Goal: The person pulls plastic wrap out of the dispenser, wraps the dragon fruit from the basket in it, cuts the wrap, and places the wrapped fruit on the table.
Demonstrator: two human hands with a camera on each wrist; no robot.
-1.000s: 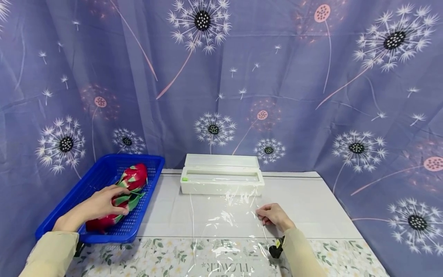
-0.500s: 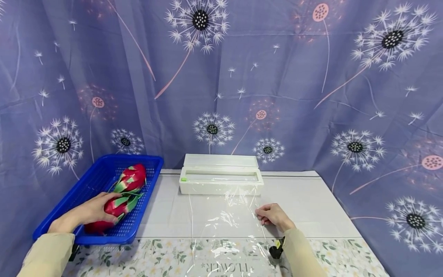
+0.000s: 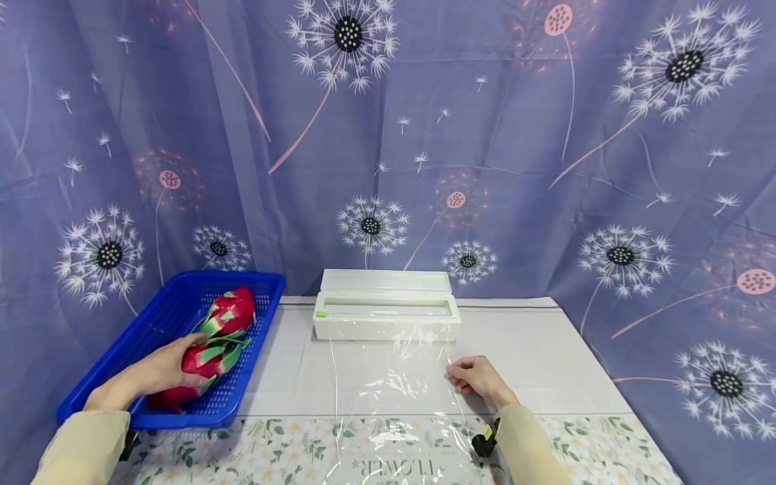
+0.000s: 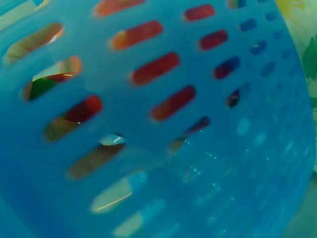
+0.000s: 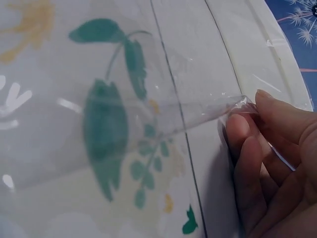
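Observation:
My left hand (image 3: 159,371) reaches into the blue basket (image 3: 139,323) and grips the nearer of two red dragon fruits (image 3: 206,360); the other dragon fruit (image 3: 233,310) lies behind it. The left wrist view shows only the basket's slotted wall (image 4: 163,148) close up, with red showing through. My right hand (image 3: 475,376) pinches the right edge of a clear sheet of cling film (image 3: 394,391) drawn out of the white dispenser box (image 3: 386,314). In the right wrist view the film's edge (image 5: 233,106) is caught at the fingertips (image 5: 247,124).
The table (image 3: 545,357) carries a white cloth with a floral strip along the front edge. A patterned purple curtain (image 3: 545,135) closes off the back and both sides. A small black object (image 3: 483,441) sits by my right wrist.
My left hand has pulled back slightly toward me with the near dragon fruit under it. My right hand holds the film in the same spot.

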